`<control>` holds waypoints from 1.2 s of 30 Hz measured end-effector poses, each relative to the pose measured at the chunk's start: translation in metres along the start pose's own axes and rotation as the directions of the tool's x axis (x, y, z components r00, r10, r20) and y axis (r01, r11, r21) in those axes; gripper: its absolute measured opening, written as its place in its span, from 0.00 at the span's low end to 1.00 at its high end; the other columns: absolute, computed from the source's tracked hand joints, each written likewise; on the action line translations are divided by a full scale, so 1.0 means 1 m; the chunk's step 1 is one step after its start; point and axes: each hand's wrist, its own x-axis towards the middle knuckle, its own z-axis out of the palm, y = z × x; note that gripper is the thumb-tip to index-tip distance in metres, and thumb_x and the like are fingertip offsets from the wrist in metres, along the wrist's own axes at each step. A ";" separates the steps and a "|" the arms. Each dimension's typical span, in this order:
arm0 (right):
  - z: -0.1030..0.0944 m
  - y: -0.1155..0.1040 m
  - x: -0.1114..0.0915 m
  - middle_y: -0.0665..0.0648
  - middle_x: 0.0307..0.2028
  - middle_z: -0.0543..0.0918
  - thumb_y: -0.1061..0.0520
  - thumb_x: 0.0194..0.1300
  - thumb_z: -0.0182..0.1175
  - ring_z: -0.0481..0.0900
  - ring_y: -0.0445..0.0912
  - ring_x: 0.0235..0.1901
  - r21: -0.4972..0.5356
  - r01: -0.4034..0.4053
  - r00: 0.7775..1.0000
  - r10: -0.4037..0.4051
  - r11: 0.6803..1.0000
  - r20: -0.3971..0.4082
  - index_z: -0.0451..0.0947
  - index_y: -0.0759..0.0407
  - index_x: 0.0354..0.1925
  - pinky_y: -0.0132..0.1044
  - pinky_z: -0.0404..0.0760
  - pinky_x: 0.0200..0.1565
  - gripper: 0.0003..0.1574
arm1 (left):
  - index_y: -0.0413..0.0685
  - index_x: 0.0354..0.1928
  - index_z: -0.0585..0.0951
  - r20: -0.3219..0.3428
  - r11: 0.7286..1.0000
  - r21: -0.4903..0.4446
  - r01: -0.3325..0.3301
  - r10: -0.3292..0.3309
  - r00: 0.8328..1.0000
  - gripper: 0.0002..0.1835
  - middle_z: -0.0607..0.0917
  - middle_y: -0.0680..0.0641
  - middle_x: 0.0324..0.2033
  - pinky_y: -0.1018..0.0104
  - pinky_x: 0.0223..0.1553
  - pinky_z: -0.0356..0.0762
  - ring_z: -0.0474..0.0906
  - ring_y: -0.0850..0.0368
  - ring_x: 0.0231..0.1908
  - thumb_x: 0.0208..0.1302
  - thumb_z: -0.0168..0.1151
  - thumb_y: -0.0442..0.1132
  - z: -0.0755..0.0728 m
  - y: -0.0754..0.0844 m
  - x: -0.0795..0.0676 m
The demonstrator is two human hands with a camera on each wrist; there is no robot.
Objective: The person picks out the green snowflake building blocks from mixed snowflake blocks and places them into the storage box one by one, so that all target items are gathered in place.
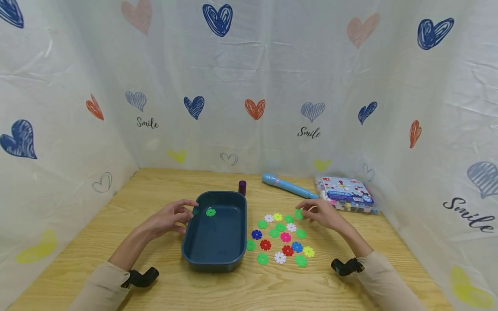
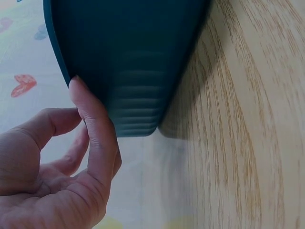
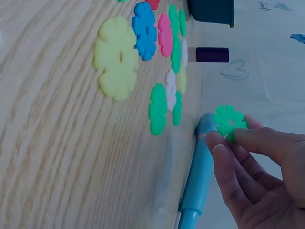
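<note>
Between thumb and fingertips, my right hand (image 1: 319, 212) pinches a green notched plastic disc (image 3: 230, 122), held up beside the loose discs. My left hand (image 1: 171, 219) is at the left side of a dark blue-green tub (image 1: 215, 268), one fingertip right at the rim and the other fingers bent beside it. Inside the tub lies one green disc (image 1: 210, 212). Between the tub and my right hand, several notched discs are scattered on the table, among them a pink disc (image 1: 285, 236), a dark blue disc (image 1: 256, 234) and a yellow disc (image 1: 309, 251).
Behind the tub stands a small dark purple cylinder (image 1: 242, 187). A light blue tube (image 1: 289, 186) lies at the back, beside a clear box (image 1: 347, 194) with a printed label. Heart-patterned curtains (image 1: 249, 77) enclose the wooden table (image 1: 163, 185) at the back and sides.
</note>
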 end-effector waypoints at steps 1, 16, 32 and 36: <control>0.000 -0.002 0.002 0.62 0.38 0.83 0.62 0.71 0.55 0.85 0.59 0.34 0.001 0.004 1.000 -0.004 1.000 0.001 0.80 0.63 0.52 0.47 0.85 0.34 0.14 | 0.37 0.70 0.58 0.001 1.000 -0.001 -0.001 0.001 1.000 0.28 0.74 0.45 0.44 0.67 0.33 0.82 0.75 0.57 0.35 0.74 0.52 0.38 0.000 0.000 0.000; 0.002 -0.054 0.038 0.61 0.40 0.84 0.62 0.72 0.54 0.86 0.55 0.34 -0.067 0.059 0.997 -0.055 0.996 0.054 0.80 0.60 0.55 0.39 0.85 0.35 0.16 | 0.35 0.71 0.57 0.004 1.000 -0.028 0.001 -0.001 1.000 0.27 0.75 0.48 0.41 0.67 0.32 0.82 0.75 0.58 0.34 0.75 0.49 0.37 0.001 0.000 -0.001; 0.018 -0.099 0.076 0.61 0.46 0.85 0.62 0.72 0.55 0.86 0.42 0.33 -0.065 0.106 0.991 -0.100 0.992 0.091 0.80 0.59 0.56 0.31 0.84 0.36 0.17 | 0.35 0.70 0.59 -0.009 1.000 0.006 -0.004 0.004 1.000 0.28 0.74 0.44 0.43 0.67 0.33 0.82 0.74 0.57 0.35 0.74 0.52 0.39 0.001 0.004 -0.001; 0.027 -0.108 0.086 0.61 0.46 0.85 0.62 0.71 0.55 0.86 0.42 0.33 -0.054 0.119 0.988 -0.113 0.991 0.109 0.81 0.58 0.55 0.31 0.85 0.35 0.16 | 0.36 0.70 0.59 -0.012 1.000 -0.008 0.006 -0.006 1.000 0.28 0.75 0.45 0.43 0.67 0.33 0.82 0.75 0.57 0.35 0.74 0.52 0.39 0.001 0.003 -0.002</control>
